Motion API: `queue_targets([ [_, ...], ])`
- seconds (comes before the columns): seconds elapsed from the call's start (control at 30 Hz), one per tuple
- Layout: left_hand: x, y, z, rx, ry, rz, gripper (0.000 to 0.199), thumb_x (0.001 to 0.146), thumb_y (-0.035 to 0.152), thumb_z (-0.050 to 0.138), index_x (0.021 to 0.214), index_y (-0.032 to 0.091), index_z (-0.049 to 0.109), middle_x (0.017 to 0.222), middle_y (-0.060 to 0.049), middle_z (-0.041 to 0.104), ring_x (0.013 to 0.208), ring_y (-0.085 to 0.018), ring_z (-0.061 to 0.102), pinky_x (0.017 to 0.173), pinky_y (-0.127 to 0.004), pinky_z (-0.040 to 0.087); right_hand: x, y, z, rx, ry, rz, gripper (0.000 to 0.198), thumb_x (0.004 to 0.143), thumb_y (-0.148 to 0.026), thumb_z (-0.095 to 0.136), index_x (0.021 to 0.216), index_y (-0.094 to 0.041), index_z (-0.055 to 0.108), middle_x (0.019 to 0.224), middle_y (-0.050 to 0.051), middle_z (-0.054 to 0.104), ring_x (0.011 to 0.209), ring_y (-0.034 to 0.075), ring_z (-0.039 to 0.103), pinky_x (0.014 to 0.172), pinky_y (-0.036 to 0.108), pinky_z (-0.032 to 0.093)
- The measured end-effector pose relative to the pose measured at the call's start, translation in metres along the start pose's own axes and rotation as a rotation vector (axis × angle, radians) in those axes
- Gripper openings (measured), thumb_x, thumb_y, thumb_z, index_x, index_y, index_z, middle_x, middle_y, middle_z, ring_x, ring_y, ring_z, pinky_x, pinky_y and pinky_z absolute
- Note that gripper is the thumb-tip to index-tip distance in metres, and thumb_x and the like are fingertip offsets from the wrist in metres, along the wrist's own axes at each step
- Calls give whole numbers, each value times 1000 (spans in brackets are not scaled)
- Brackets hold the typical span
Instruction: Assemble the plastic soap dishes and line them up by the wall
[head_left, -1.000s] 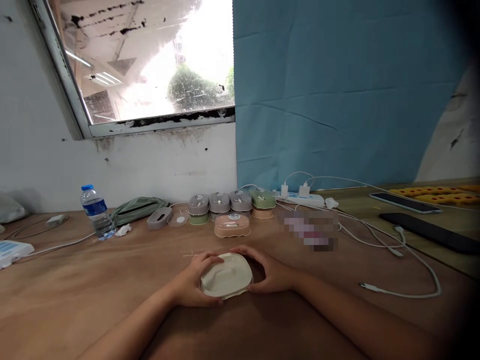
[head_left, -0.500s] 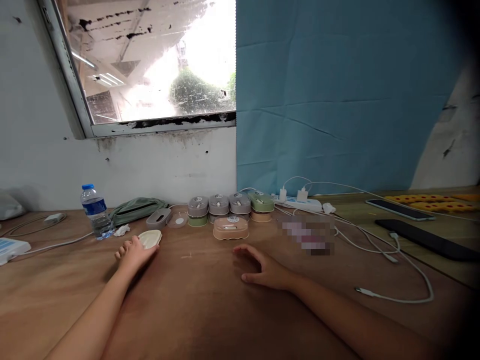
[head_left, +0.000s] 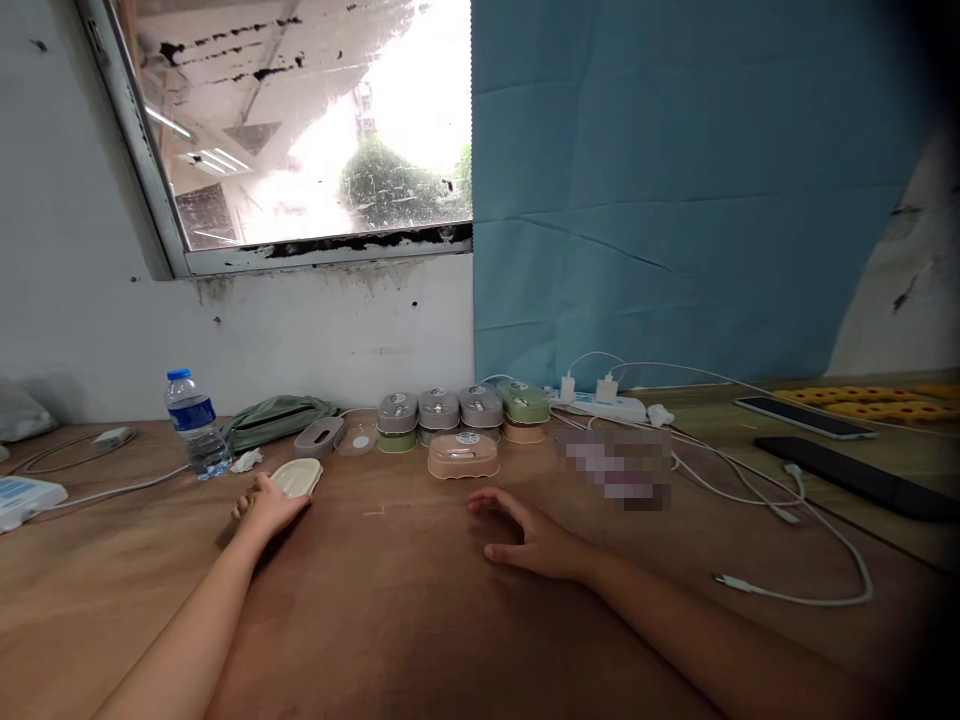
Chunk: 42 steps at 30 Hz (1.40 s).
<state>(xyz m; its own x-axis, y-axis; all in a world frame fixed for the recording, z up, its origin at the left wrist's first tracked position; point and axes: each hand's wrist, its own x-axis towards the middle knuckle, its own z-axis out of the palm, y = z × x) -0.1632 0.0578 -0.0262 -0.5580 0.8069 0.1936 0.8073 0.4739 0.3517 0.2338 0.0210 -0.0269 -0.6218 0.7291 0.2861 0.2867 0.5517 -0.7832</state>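
My left hand (head_left: 268, 508) is closed around a shallow cream-coloured oval piece (head_left: 298, 477), low at the left of the table; whether it is a lid or a dish I cannot tell. Behind it lie a mauve oval piece with a slot (head_left: 319, 437) and a clear lid with a white round label (head_left: 357, 438). My right hand (head_left: 529, 537) rests on its side on the tabletop, fingers curved and thumb apart, holding nothing. Just beyond it stands a pinkish-beige box with a clear lid (head_left: 463, 458).
Several stacked mauve, green and beige boxes (head_left: 439, 410) line the wall. On the left are a water bottle (head_left: 196, 425), a green pouch (head_left: 277, 422) and crumpled tissue (head_left: 246, 460). To the right lie white cables (head_left: 810, 604), a power strip (head_left: 600, 405), phones (head_left: 806, 418) and a blurred patch.
My left hand and the cream piece have shifted very slightly, the thumb sitting a little lower along its edge. My right hand stays in the same place on the table.
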Motion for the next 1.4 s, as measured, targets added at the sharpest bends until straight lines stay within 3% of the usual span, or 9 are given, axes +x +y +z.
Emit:
queue_targets([
  [0.13, -12, 8, -3, 25, 166, 20, 81, 57, 57, 57, 117, 9, 31, 125, -23, 36, 116, -37, 33, 92, -47, 25, 2, -3, 2, -172, 109, 35, 28, 70, -17, 58, 97, -19, 50, 98, 5, 57, 92, 20, 54, 83, 35, 44],
  [0.27, -44, 41, 12, -70, 418, 509, 52, 72, 44, 47, 113, 13, 40, 125, -17, 34, 120, -31, 28, 99, -44, 20, 7, -2, 6, -340, 142, 1, 10, 69, -13, 54, 76, -19, 53, 81, 2, 58, 78, 18, 54, 70, 31, 44],
  [0.4, -75, 101, 43, -246, 166, 852, 51, 72, 39, 51, 116, 16, 39, 123, -13, 37, 118, -28, 33, 99, -44, 25, 8, 0, 7, -379, 117, -46, 9, 68, -11, 53, 73, -19, 55, 80, 2, 56, 78, 17, 53, 71, 29, 42],
  [0.53, -78, 155, 67, -460, 53, 866, 62, 69, 33, 57, 123, 15, 33, 129, -14, 30, 121, -28, 30, 99, -43, 26, 8, 0, 7, -393, 113, -61, 11, 69, -11, 53, 75, -19, 55, 81, 3, 55, 78, 17, 52, 72, 29, 42],
  [0.67, -66, 181, 74, -566, -93, 889, 70, 64, 33, 63, 125, 16, 33, 129, -14, 29, 121, -29, 30, 100, -44, 26, 8, -1, 7, -409, 108, -66, 11, 68, -10, 53, 76, -19, 54, 82, 2, 54, 79, 18, 52, 73, 30, 42],
  [0.83, -62, 178, 71, -604, -150, 915, 65, 59, 42, 68, 116, 20, 43, 110, -7, 39, 108, -23, 44, 96, -36, 35, 7, 0, 9, -383, 141, -43, 16, 68, -12, 54, 82, -20, 52, 86, 2, 53, 81, 18, 51, 73, 31, 43],
  [1.1, -82, 148, 53, -744, -354, 932, 85, 44, 41, 77, 117, 23, 38, 108, -5, 31, 109, -24, 39, 98, -40, 34, 9, 9, 6, -281, 561, 3, 58, 63, -19, 62, 112, -22, 32, 111, 7, 42, 102, 23, 45, 89, 38, 38],
  [1.23, -89, 134, 38, -789, -539, 1091, 83, 45, 37, 78, 118, 23, 40, 116, -7, 36, 112, -25, 39, 98, -40, 33, 10, 13, 4, -166, 440, 56, 81, 53, -27, 73, 120, -21, 28, 124, 10, 36, 113, 27, 39, 94, 41, 35],
  [1.4, -90, 129, 32, -896, -689, 1042, 76, 50, 35, 76, 115, 20, 41, 117, -9, 46, 106, -24, 47, 91, -36, 38, 10, 16, 3, -47, 232, 59, 95, 48, -29, 78, 126, -23, 25, 127, 10, 37, 116, 27, 38, 96, 41, 33],
])
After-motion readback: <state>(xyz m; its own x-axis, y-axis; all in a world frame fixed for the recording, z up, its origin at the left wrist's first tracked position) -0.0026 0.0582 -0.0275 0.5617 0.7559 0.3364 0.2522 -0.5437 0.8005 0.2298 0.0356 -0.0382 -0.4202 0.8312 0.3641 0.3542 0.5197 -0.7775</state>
